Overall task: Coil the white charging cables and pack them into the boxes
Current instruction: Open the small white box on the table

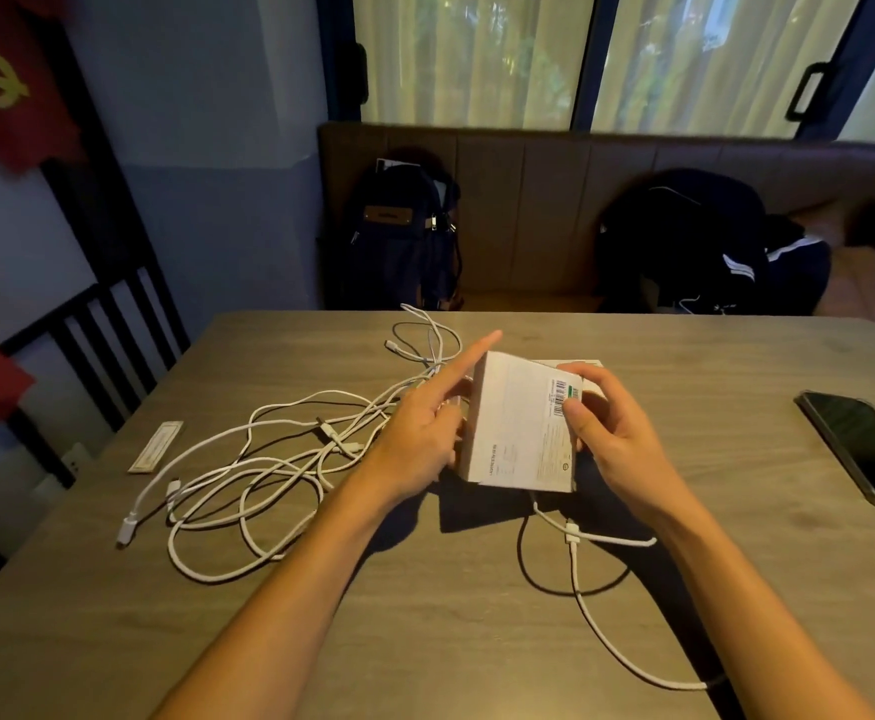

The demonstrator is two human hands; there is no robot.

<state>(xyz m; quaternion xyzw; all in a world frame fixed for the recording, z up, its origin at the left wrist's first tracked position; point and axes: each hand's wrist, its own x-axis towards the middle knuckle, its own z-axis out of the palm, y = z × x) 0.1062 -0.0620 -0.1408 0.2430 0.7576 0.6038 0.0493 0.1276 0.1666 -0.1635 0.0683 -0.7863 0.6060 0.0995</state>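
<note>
White cardboard box (518,423), its barcode label's print too blurred to read, is gripped by left hand (419,428) and right hand (617,428), tangled white cables (269,459) lying beside.

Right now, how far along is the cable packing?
Nothing looks finished. The left hand and right hand hold a white box above the table; one cable trails from under it. A tangle of white cables lies uncoiled at the left, so coiling and boxing remain.
</note>
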